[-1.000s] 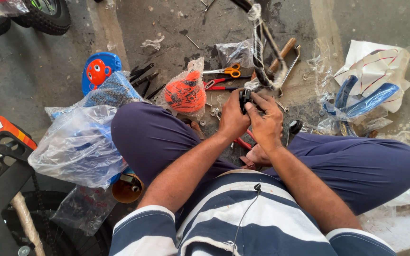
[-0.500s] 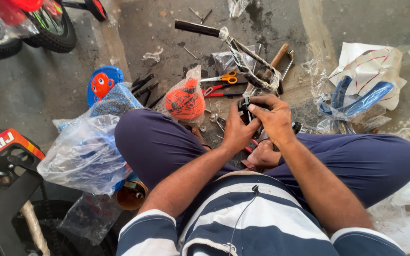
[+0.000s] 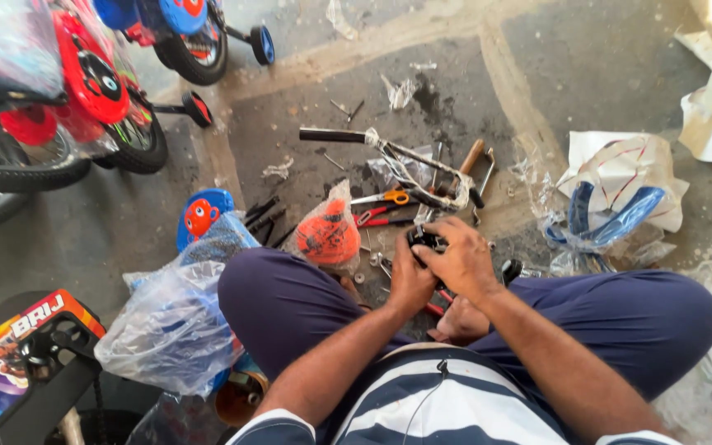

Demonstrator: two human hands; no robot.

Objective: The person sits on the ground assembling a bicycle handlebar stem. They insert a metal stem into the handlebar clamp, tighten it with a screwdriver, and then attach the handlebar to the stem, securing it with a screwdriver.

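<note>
A: Since half a second ago your head has tipped up, so the handlebar point(image 3: 389, 156) with its black grip now lies in full view on the floor point(image 3: 620, 74), and the small red bike point(image 3: 92, 91) fills the top left corner. Your hands have hardly shifted; they sit together over your lap as before.

B: What am I holding?

A: Your left hand point(image 3: 409, 280) and right hand point(image 3: 459, 259) are both closed round a small black part point(image 3: 426, 241). Its top edge shows just above your fingers; the rest is hidden, so you cannot make out its shape. It sits above your crossed legs, just in front of your knees.

B: And round me?

A: Just beyond your hands lie scissors point(image 3: 385, 198) with orange handles and red pliers point(image 3: 372, 216), touching the handlebar's wrapped end. A wooden-handled tool point(image 3: 471, 156) rests beside them. An orange piece in a clear bag point(image 3: 327, 231) stands near your left knee. A bigger bag point(image 3: 175, 321) with blue parts leans against your left thigh, with a blue disc point(image 3: 203, 216) with a red centre behind it. To your right a blue piece in plastic point(image 3: 611, 218) lies on white paper point(image 3: 620, 165), well apart from your hands.
</note>
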